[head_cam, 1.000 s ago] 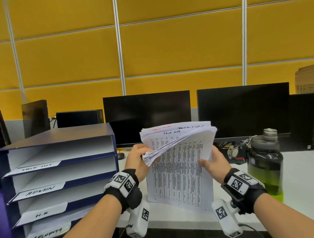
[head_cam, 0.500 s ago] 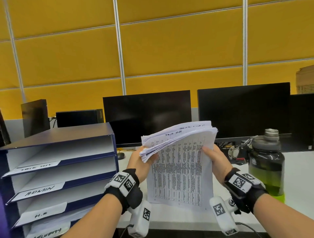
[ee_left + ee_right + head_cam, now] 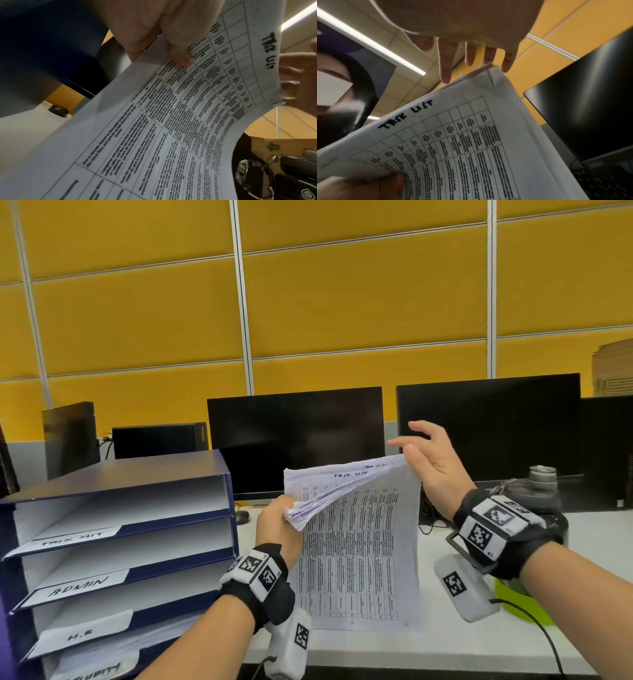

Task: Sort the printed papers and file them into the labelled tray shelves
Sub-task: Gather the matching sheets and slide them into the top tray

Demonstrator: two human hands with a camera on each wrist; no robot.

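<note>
A stack of printed papers (image 3: 359, 542) stands upright over the desk, with "TASK LIST" handwritten on a visible sheet (image 3: 406, 119). My left hand (image 3: 277, 518) grips the stack's left edge, thumb on the front sheet (image 3: 180, 59). My right hand (image 3: 428, 460) is raised at the stack's top right corner. Its fingers (image 3: 445, 67) are straight and spread, the tips at the sheet edges. To the left is the blue tray shelf unit (image 3: 226, 508) with labels TASK LIST (image 3: 72, 537), ADMIN (image 3: 78, 587) and H.R (image 3: 80, 635). A bottom label (image 3: 99, 669) is partly cut off.
Two dark monitors (image 3: 294, 440) (image 3: 486, 422) stand behind the papers. A bottle (image 3: 544, 484) with green liquid is behind my right wrist. The white desk (image 3: 376, 645) runs under the papers. A cardboard box (image 3: 613, 371) is at the far right.
My right hand let go of the sheets' right edge, rose to the top right corner and spread its fingers. The left hand kept its grip on the stack.
</note>
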